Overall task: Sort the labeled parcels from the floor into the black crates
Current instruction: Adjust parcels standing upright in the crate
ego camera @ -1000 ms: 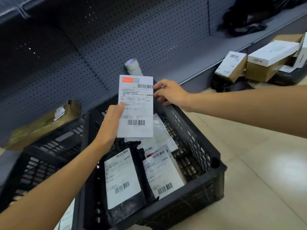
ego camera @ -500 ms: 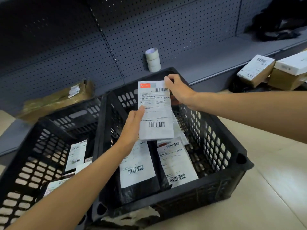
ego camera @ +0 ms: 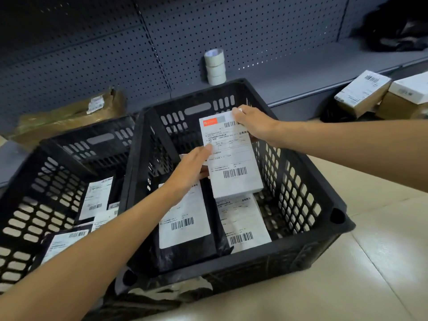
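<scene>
Both hands hold one white labeled parcel (ego camera: pixel 231 156) over the right black crate (ego camera: pixel 308 242), inside its rim and above its far half. The left hand (ego camera: pixel 194 167) grips the parcel's left edge about halfway along, fingers laid close together across the label with the thumb hidden beneath. The right hand (ego camera: pixel 254 126) pinches the far right corner, fingertips curled over the top edge. The parcel's long axis runs from the crate's far wall toward the near wall, tilted slightly, its near end lowest.

The drop turns on what lies straight below. The parcel's near end overlaps the far end of a white mailer (ego camera: pixel 243 223) lying flat on the crate floor. Beside that mailer, toward the crate's left wall, lies a black mailer (ego camera: pixel 185 230) with a white label, partly under the left forearm. Bare crate floor shows only along the right wall, so the held parcel will probably land on top of the others.

A second black crate (ego camera: pixel 30 205) sits touching the right crate's left wall and already holds labeled parcels. Behind the crate, three tape rolls (ego camera: pixel 215 66) stand stacked on a grey shelf (ego camera: pixel 301 72).
</scene>
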A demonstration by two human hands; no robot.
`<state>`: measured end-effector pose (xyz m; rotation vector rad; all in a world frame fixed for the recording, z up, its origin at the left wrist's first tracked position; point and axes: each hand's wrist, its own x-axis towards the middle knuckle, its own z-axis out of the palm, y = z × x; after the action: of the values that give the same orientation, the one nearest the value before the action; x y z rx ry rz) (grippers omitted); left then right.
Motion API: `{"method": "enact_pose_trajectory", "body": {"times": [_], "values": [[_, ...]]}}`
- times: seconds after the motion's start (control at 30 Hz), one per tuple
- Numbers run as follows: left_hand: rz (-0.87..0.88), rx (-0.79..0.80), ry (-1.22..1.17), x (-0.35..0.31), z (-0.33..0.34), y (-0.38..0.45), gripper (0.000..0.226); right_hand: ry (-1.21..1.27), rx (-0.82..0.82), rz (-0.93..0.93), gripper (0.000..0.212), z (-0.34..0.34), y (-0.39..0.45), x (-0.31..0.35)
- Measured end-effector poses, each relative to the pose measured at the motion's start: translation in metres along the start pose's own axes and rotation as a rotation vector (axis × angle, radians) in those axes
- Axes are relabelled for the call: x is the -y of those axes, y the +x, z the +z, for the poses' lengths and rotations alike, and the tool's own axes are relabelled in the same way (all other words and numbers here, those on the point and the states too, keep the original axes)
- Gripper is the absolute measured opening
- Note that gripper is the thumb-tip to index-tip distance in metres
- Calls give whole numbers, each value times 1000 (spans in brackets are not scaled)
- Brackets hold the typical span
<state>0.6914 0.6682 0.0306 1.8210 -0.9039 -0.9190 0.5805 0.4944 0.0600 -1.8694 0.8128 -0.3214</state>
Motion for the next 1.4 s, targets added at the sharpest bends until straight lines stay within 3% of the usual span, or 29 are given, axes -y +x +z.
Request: {"method": "enact_pose_trajectory", "body": {"times": [0.17, 0.27, 0.43, 0.63, 1.2, 1.4], "values": [[27, -48, 5, 2, -1, 7, 35, -129, 82, 33, 34, 10, -5, -10], [59, -72, 128, 7, -2, 11, 51, -134, 105, 93, 37, 19, -12, -15], [197, 40, 361, 8, -1, 11, 55, -14, 293, 275, 35, 28, -27, -24], [246, 104, 603, 12, 5, 11, 56, -115, 261, 308, 26, 43, -27, -42], [227, 30, 645, 2, 13, 20, 33, -197, 333, 298, 33, 46, -32, -45], [262, 48, 637, -14, 21, 24, 38, -171, 327, 212, 44, 36, -32, -39]]}}
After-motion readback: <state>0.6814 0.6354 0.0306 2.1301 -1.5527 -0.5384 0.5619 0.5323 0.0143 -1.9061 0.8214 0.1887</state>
